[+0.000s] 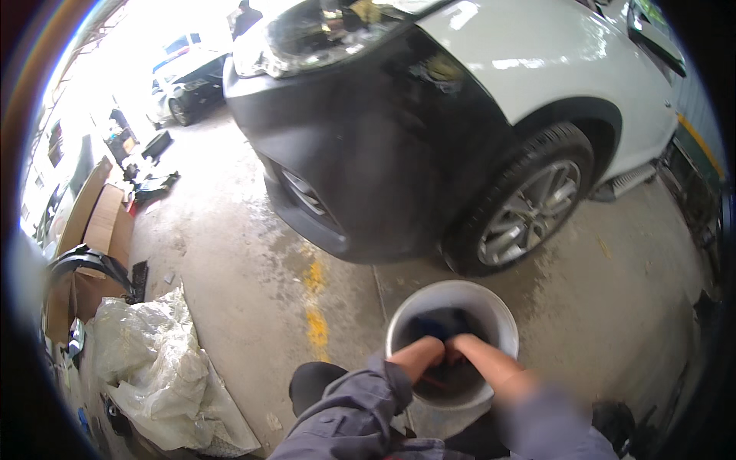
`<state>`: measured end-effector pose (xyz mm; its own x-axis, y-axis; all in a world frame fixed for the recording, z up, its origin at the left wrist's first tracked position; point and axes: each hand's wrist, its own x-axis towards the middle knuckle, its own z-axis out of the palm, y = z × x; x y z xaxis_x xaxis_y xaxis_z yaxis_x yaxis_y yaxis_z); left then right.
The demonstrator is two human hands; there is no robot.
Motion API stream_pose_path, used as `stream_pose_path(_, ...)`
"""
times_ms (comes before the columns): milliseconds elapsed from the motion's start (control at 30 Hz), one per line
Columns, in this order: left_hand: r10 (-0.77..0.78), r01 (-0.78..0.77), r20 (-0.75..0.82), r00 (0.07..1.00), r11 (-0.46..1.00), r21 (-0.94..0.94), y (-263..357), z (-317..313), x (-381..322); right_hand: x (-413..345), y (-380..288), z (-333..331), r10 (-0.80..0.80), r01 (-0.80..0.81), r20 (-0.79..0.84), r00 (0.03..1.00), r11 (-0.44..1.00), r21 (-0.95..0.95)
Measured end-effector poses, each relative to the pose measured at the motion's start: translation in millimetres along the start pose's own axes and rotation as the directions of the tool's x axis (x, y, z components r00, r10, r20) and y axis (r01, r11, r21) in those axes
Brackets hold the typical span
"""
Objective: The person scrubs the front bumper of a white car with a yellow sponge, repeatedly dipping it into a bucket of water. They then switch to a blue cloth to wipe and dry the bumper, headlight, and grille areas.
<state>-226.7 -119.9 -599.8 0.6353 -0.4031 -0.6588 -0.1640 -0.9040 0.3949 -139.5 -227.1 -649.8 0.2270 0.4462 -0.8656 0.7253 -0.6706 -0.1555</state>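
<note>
A round whitish bucket (397,328) stands on the concrete floor, with dark contents that look like murky water. Both forearms reach down into it. My left hand (434,352) and my right hand (458,348) are close together inside; their fingers are hidden or blurred, so what they hold cannot be told. A dark blue thing, perhaps a cloth, shows near them in the bucket. Just beyond the bucket is the front corner of a white car (552,63), with its dark bumper (368,155) and front wheel (529,213).
Crumpled clear plastic sheeting (155,368) lies on the floor at the left, beside cardboard (109,224) and a black curved car part (92,261). Another car (187,86) and a person (247,20) are at the far upper left. A side step (629,181) runs below the white car.
</note>
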Motion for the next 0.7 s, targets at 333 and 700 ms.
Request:
stream_pose_path(333, -0.238, 0.214, -0.146, 0.96, 0.963, -0.164, 30, -55, -161, -199, -82, -34, 0.034, 0.132, -0.39, 0.92, 0.911, 0.391)
stream_pose_path(700, -0.193, 0.029, -0.51, 0.839, 0.95, -0.312, 133, -307, -482, -573, -145, -225, 0.095, 0.379, -0.704, 0.704, 0.788, 0.485)
